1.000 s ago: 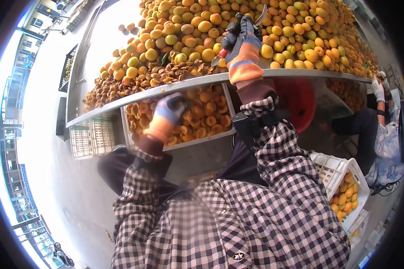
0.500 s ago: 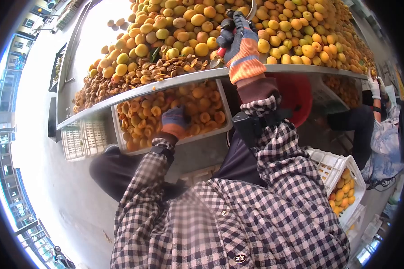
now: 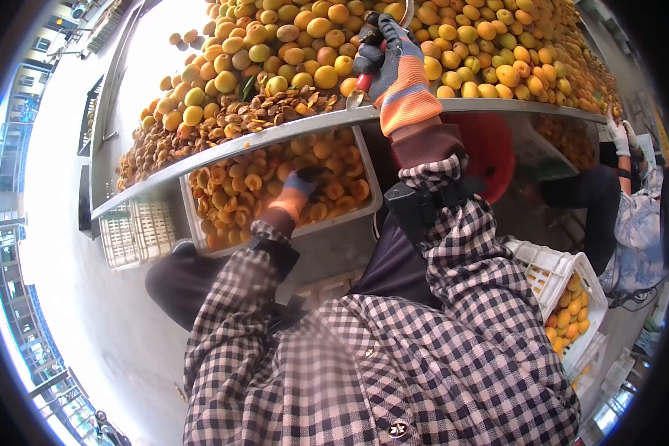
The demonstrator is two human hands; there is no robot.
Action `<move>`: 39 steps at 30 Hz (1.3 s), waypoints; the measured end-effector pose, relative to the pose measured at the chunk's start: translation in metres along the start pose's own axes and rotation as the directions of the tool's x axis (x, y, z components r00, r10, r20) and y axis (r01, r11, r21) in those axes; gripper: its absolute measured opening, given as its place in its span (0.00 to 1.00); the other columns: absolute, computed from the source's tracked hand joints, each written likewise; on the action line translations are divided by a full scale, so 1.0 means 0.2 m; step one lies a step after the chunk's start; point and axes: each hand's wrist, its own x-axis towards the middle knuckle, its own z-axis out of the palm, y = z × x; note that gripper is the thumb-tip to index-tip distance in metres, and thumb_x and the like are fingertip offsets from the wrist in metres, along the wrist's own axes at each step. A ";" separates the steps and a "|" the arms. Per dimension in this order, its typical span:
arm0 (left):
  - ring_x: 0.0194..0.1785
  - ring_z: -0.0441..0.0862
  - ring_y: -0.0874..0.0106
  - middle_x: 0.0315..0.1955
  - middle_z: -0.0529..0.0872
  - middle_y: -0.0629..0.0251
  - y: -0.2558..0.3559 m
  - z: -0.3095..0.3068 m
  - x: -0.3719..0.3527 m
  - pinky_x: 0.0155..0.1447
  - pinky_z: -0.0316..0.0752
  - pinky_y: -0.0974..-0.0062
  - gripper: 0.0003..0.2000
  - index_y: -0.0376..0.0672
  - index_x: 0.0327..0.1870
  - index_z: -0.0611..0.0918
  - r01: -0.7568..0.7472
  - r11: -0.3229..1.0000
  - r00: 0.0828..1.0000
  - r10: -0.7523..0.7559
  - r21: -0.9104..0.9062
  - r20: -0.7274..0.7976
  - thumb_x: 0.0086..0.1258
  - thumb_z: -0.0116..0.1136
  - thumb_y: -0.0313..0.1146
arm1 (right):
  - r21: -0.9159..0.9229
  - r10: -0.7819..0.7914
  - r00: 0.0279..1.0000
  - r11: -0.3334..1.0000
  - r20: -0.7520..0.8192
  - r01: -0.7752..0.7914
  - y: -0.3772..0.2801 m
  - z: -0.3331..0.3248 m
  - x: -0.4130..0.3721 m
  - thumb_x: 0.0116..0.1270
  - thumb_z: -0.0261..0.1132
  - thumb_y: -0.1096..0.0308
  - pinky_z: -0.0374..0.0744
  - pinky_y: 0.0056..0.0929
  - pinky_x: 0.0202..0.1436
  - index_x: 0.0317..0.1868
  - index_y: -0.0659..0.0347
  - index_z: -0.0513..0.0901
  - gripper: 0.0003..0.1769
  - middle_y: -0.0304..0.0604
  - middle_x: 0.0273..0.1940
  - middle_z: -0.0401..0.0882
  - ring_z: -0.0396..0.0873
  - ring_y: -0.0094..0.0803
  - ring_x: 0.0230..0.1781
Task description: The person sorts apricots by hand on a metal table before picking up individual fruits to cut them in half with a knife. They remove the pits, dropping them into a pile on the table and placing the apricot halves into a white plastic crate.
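Note:
My right hand (image 3: 395, 63), in a dark and orange glove, is closed around a tool with a red handle (image 3: 363, 82) and a small metal end (image 3: 354, 99), above the metal table's front edge. Whole apricots (image 3: 319, 28) lie heaped beyond it, with a pile of pits and brown scraps (image 3: 264, 111) to its left. Below the edge, my left hand (image 3: 299, 184), also gloved, reaches into a pale tray (image 3: 377, 197) of halved apricots (image 3: 342, 195). Its fingers are dark and blurred among the fruit, so their grip is unclear.
A red tub (image 3: 490, 156) stands under the table at right. A white crate (image 3: 535, 275) with apricots is at lower right, and another white crate (image 3: 135, 230) is left of the tray. At far right sits a person with white gloves (image 3: 618, 137).
My left hand has shifted a little up and to the right over the tray, its forearm following. My right hand has risen slightly, still around the tool.

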 end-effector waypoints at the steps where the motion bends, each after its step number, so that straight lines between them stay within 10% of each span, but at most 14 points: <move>1: 0.36 0.86 0.70 0.40 0.88 0.57 0.01 0.04 0.03 0.38 0.79 0.75 0.16 0.45 0.53 0.83 -0.002 1.000 1.000 0.002 0.000 0.005 0.62 0.62 0.29 | -0.002 -0.004 1.000 1.000 -0.003 0.004 0.01 0.00 0.00 0.73 0.57 0.63 0.58 0.22 0.19 0.45 0.59 0.77 0.10 0.36 0.26 0.70 0.59 0.21 0.17; 3: 0.36 0.86 0.69 0.39 0.88 0.57 0.08 0.13 0.06 0.39 0.79 0.75 0.16 0.45 0.52 0.83 -0.019 0.984 0.977 -0.019 0.177 0.210 0.61 0.63 0.30 | -0.014 0.037 0.996 0.999 -0.078 -0.038 0.02 0.04 -0.03 0.73 0.57 0.63 0.59 0.22 0.19 0.46 0.59 0.76 0.09 0.36 0.27 0.70 0.59 0.22 0.17; 15: 0.50 0.82 0.53 0.43 0.85 0.51 0.05 0.40 0.11 0.51 0.77 0.57 0.22 0.46 0.49 0.82 -0.209 0.705 0.977 0.185 0.678 0.110 0.56 0.63 0.47 | -0.147 -0.006 0.971 0.989 -0.240 -0.030 0.02 0.15 -0.08 0.73 0.57 0.63 0.61 0.22 0.19 0.46 0.59 0.77 0.09 0.36 0.25 0.71 0.59 0.21 0.15; 21: 0.49 0.82 0.52 0.45 0.85 0.53 0.13 0.29 0.04 0.51 0.77 0.58 0.15 0.47 0.48 0.82 -0.174 0.866 0.967 0.241 0.469 -0.087 0.59 0.61 0.36 | -0.117 -0.014 0.983 0.993 -0.183 -0.008 0.01 0.14 -0.09 0.72 0.58 0.63 0.61 0.22 0.18 0.43 0.58 0.76 0.07 0.37 0.27 0.72 0.61 0.22 0.17; 27: 0.48 0.82 0.53 0.42 0.86 0.55 0.00 0.36 0.07 0.53 0.76 0.58 0.13 0.56 0.46 0.86 -0.274 0.868 0.962 0.241 0.414 0.131 0.59 0.60 0.34 | -0.094 0.028 0.989 0.995 -0.143 -0.042 0.02 0.17 -0.11 0.72 0.58 0.63 0.60 0.22 0.18 0.42 0.58 0.76 0.07 0.36 0.26 0.72 0.60 0.22 0.17; 33: 0.51 0.81 0.53 0.45 0.85 0.55 0.06 0.43 0.01 0.54 0.76 0.59 0.12 0.57 0.45 0.86 -0.114 0.920 0.992 0.124 0.374 -0.003 0.59 0.60 0.36 | -0.092 0.146 0.969 0.982 -0.198 -0.167 0.00 0.14 -0.09 0.73 0.55 0.63 0.59 0.22 0.20 0.42 0.57 0.75 0.07 0.34 0.26 0.68 0.58 0.21 0.17; 39: 0.54 0.80 0.55 0.47 0.84 0.55 0.02 0.49 0.07 0.55 0.76 0.60 0.13 0.51 0.46 0.84 -0.114 0.797 0.992 0.127 0.593 0.019 0.60 0.59 0.37 | -0.062 0.162 0.962 0.982 -0.222 -0.180 -0.01 0.17 -0.10 0.74 0.56 0.62 0.59 0.23 0.21 0.47 0.55 0.76 0.09 0.33 0.28 0.70 0.60 0.22 0.19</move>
